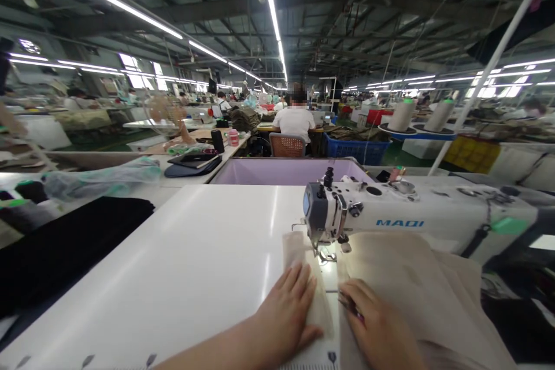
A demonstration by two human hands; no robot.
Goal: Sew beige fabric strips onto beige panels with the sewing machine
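Note:
My left hand [289, 306] lies flat, fingers stretched forward, on a narrow strip of thin beige fabric [299, 245] left of the needle area. My right hand [377, 321] is curled around small dark thread snips [350, 304], partly hidden by the fingers. It rests at the left edge of a larger beige fabric piece [403, 266], which spreads under the sewing machine's arm. The white sewing machine [381, 214] stands just beyond both hands. Its presser foot [325, 255] is lit, over the gap between the two fabrics.
The white table [195, 254] extends left, with a ruler scale at its front edge. Black cloth [82, 243] lies at left, near a plastic bag [104, 178]. A lilac bin [286, 171] is behind the table. Thread cones [401, 115] stand at right. A person in white [295, 121] sits ahead.

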